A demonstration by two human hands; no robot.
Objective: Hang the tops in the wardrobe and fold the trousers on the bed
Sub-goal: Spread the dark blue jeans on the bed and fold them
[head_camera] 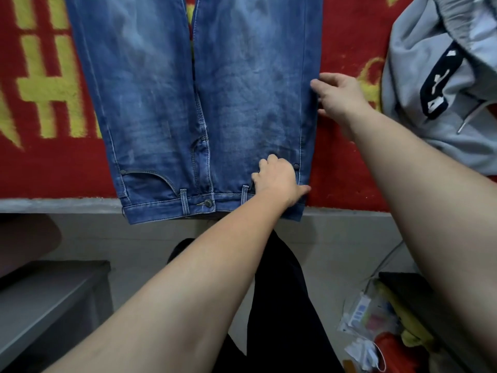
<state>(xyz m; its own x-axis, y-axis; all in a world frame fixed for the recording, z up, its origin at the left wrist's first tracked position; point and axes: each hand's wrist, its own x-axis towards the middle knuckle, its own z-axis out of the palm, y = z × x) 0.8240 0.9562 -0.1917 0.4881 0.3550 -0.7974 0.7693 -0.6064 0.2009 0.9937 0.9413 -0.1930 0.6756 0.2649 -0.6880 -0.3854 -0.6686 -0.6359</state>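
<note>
The jeans (161,103) lay flat on the bed (40,170), waistband just over its near edge, the 2 legs running toward the far edge. A hoodie (430,76) lay to their right, apart from them.

Views: only one, the head camera.
Where: it sits on the person's head, standing at the edge of the bed (53,170).
Faces: forward and down, onto the bed and the floor (336,251) in front of it.
How near: close; the jeans (166,103) fill the top middle.
Arms: the left hand (277,179) and right hand (338,95) reach in from the bottom.
Lens: wide.
</note>
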